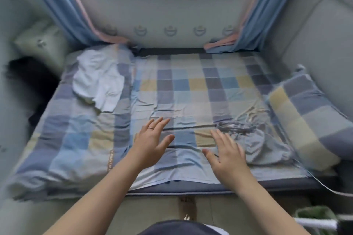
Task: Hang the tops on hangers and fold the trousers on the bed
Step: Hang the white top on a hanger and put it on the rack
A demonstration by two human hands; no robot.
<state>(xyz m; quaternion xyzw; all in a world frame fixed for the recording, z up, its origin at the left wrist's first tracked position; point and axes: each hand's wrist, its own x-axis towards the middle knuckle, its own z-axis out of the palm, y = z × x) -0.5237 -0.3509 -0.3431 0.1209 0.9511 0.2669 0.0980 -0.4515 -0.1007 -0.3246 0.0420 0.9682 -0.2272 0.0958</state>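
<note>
Garment of crumpled grey-blue soft fabric (257,143) lies just beside right hand (227,154); crumpled white fabric garment (99,80) lies well beyond left hand (152,143) on blue checked bed (181,82). Both hands hover flat, spread, holding nothing. Clothes look light and limp, probably best pinched at a hem or waistband.

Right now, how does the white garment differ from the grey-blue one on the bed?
The white garment lies at the far left of the checked sheet; the grey-blue garment lies near right, close by the right hand. The white garment is loosely spread, the grey-blue garment bunched in a crumpled heap. Both rest unfolded on the sheet, and neither is held.
</note>
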